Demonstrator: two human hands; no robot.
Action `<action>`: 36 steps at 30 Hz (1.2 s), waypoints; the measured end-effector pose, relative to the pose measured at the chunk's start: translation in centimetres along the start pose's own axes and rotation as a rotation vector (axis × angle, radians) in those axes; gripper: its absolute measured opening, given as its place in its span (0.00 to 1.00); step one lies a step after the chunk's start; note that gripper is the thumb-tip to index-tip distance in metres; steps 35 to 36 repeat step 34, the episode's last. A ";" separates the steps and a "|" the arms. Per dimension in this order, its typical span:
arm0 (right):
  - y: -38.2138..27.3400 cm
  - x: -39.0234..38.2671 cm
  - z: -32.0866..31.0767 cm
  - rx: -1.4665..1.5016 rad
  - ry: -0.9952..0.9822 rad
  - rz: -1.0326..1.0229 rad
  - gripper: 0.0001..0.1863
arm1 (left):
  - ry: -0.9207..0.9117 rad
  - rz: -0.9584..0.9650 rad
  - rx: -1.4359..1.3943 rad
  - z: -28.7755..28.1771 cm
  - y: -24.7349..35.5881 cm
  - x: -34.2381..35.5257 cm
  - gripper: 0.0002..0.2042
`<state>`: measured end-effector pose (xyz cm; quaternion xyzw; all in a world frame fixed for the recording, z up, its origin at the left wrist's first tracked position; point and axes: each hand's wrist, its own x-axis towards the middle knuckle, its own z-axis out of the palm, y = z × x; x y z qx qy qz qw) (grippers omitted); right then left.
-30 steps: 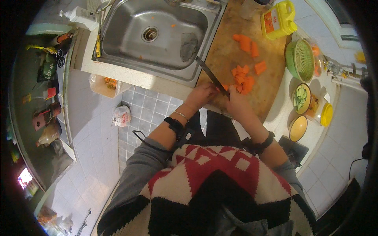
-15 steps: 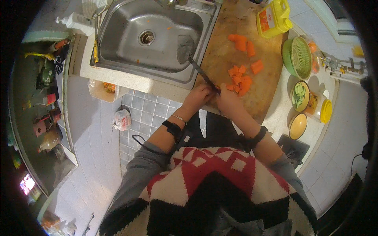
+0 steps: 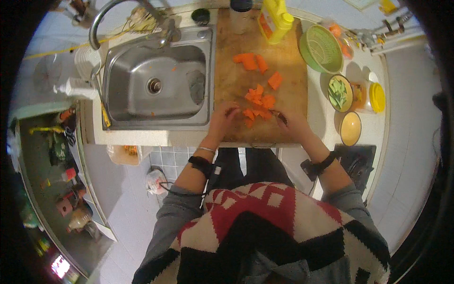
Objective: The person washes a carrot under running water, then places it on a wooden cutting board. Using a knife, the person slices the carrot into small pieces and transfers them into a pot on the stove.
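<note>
On the wooden cutting board (image 3: 293, 94) lie chopped orange carrot chunks (image 3: 255, 96), with larger carrot pieces (image 3: 246, 60) farther back. My right hand (image 3: 294, 127) is closed round the handle of a knife (image 3: 282, 116) at the near right of the chunks. Its dark blade points left and is hard to make out among the carrot. At the board's near left edge my left hand (image 3: 223, 122) has its fingers loosely bent and apart, beside the nearest chunks, with nothing visible in it.
Left of the board is a steel sink (image 3: 137, 120) with a tap (image 3: 165, 35). A yellow jug (image 3: 275, 23) stands at the board's back. To the right are a green colander (image 3: 321, 47), a bowl of cut green vegetable (image 3: 339, 93), an empty yellow bowl (image 3: 350, 128) and a yellow-lidded jar (image 3: 377, 97).
My hands were close together with the knife slanting toward the sink. Now they are apart, and the knife has swung over the board by the carrot chunks. The view has shifted.
</note>
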<state>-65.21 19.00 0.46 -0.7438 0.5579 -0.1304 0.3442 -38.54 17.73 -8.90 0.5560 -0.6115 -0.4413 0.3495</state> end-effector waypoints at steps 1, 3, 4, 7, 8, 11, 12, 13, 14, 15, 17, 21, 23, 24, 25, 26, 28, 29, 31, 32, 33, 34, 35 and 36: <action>0.3 -0.5 -0.5 -0.097 0.036 -0.094 0.18 | 0.034 -0.067 -0.035 -1.2 0.1 0.5 0.09; 0.6 -1.1 -1.2 -0.207 0.068 -0.202 0.19 | 0.076 -0.148 -0.159 -4.4 0.6 2.2 0.11; 0.7 -1.3 -1.4 -0.217 0.062 -0.219 0.19 | 0.092 -0.237 -0.229 -5.5 1.2 3.0 0.12; 0.5 -1.2 -1.2 -0.290 0.045 -0.204 0.17 | -0.206 0.004 -0.096 -7.8 4.6 3.7 0.16; 0.4 -1.0 -1.1 -0.320 0.039 -0.196 0.15 | -0.379 0.111 0.088 -7.5 6.0 3.5 0.18; 0.0 -0.1 -0.7 -0.369 -0.035 -0.113 0.14 | -0.754 0.450 0.171 -3.7 9.7 1.3 0.25; -0.1 0.0 -0.8 -0.347 -0.008 -0.161 0.14 | -0.796 0.488 0.230 -2.6 10.6 0.7 0.25; -0.3 0.0 -1.0 -0.331 0.010 -0.203 0.14 | -0.816 0.572 0.277 -1.6 11.1 0.4 0.26; -0.4 -0.2 -1.1 -0.315 0.025 -0.244 0.15 | -0.852 0.640 0.332 -1.1 11.3 0.4 0.27; -0.3 -0.5 -1.4 -0.330 -0.005 -0.215 0.15 | -0.840 0.506 0.351 -1.0 11.1 1.0 0.28; 0.2 -1.7 -2.2 -0.354 -0.059 -0.145 0.16 | -0.836 0.236 0.397 -1.2 10.0 3.1 0.30; 2.6 -5.5 -2.9 -0.191 0.018 -0.023 0.15 | -0.535 0.262 0.318 -2.7 7.3 5.7 0.29; 3.6 -7.1 -2.3 0.012 0.061 0.103 0.12 | -0.487 0.262 0.310 -2.3 6.2 6.4 0.28; 4.0 -8.0 -1.9 0.146 0.106 0.178 0.11 | -0.465 0.273 0.338 -1.5 5.7 6.7 0.28; 4.2 -9.0 -1.6 0.282 0.101 0.324 0.11 | -0.435 0.303 0.358 -0.5 5.3 7.1 0.29; 4.5 -9.9 -1.3 0.480 0.101 0.444 0.10 | -0.424 0.287 0.384 0.3 4.9 7.2 0.29; 5.2 -10.4 0.0 0.616 0.107 0.559 0.09 | -0.351 0.344 0.501 2.0 4.3 6.9 0.30; 5.6 -10.4 0.7 0.766 0.107 0.632 0.09 | -0.326 0.354 0.561 2.7 4.1 6.8 0.30; 6.3 -10.6 2.2 0.789 0.157 0.646 0.09 | -0.341 0.361 0.563 3.6 3.7 6.3 0.30; 6.5 -10.7 3.2 0.871 0.169 0.658 0.09 | -0.349 0.361 0.563 3.9 3.4 5.9 0.31; 6.6 -10.7 4.3 0.861 0.201 0.658 0.10 | -0.430 0.359 0.553 4.1 3.0 5.6 0.31; 6.7 -10.3 5.4 0.944 0.223 0.660 0.10 | -0.510 0.362 0.546 4.1 2.6 5.5 0.32; 6.7 -10.3 5.4 0.944 0.223 0.660 0.10 | -0.510 0.362 0.546 4.1 2.6 5.5 0.32; 6.7 -10.3 5.4 0.944 0.223 0.660 0.10 | -0.510 0.362 0.546 4.1 2.6 5.5 0.32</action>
